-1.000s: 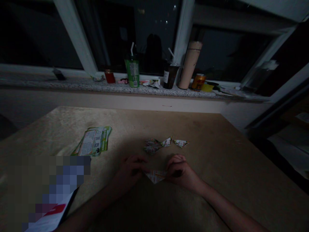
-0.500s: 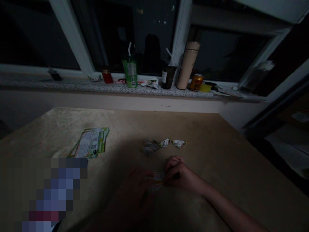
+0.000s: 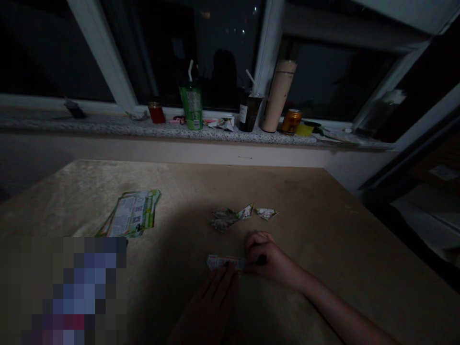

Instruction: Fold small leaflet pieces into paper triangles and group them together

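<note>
A folded strip of printed wrapper, pale with coloured print, lies on the table in front of me. My left hand rests on it, its fingers stretched out flat across the lower edge; shadow dims that hand. At the strip's right end, my right hand is closed, with curled fingers pinching the wrapper; its fingertips are partly hidden. Just beyond both hands sit several small folded wrapper pieces, among them a pointed one and a darker pair in shadow.
A stack of green-and-white printed wrappers lies on the left of the table. Along the windowsill stand a red jar, a green cup, a dark cup, a beige flask and a gold can.
My left hand has moved from a blur over the wrapper to lying flat on it. The wrapper now shows as a narrow folded strip. My right hand stays in nearly the same place.
</note>
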Tool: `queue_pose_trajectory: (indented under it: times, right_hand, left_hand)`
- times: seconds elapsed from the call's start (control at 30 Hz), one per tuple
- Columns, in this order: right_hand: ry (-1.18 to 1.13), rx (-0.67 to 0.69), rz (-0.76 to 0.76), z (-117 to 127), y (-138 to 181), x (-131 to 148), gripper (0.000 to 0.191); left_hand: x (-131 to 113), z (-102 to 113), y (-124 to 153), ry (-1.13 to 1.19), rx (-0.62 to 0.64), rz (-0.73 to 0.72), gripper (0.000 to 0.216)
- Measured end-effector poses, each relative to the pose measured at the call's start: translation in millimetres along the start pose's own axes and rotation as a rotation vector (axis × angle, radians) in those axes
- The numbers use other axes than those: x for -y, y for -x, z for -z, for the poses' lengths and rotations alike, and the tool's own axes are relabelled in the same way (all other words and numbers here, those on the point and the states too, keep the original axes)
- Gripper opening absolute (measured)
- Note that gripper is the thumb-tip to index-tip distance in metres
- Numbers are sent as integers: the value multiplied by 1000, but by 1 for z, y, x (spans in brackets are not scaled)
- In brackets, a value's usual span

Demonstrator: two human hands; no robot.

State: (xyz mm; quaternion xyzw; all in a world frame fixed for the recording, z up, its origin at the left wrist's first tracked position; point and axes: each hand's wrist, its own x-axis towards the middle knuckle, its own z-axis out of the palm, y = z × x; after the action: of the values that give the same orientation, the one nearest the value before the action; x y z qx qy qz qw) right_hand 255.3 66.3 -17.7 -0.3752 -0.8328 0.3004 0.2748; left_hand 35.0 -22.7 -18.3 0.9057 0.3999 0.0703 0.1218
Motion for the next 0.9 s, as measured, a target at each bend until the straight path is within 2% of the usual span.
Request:
queue_pose_trajectory:
  times: [0.23,0.4,0.53,0.7,0.9]
  right_hand:
    - [35,-8,-24,-1,0,3,17]
    - [53,-9,-36,-3,-1,4,15]
    - [89,-18,-48,-5,-2,6,15]
    - [71,-21,-79,-4,-2,7,20]
    - [49,60,-21,5,-2,8,34]
  left_hand:
    - [-2,8,-5,51,61,-11,81]
    - [-2,14,-11,52,77,-43,64]
    - [-1,13,-14,44,51,-43,65]
    - [0,7,-14,31,37,-35,66]
    - [-1,8,-14,-2,64,-9,68]
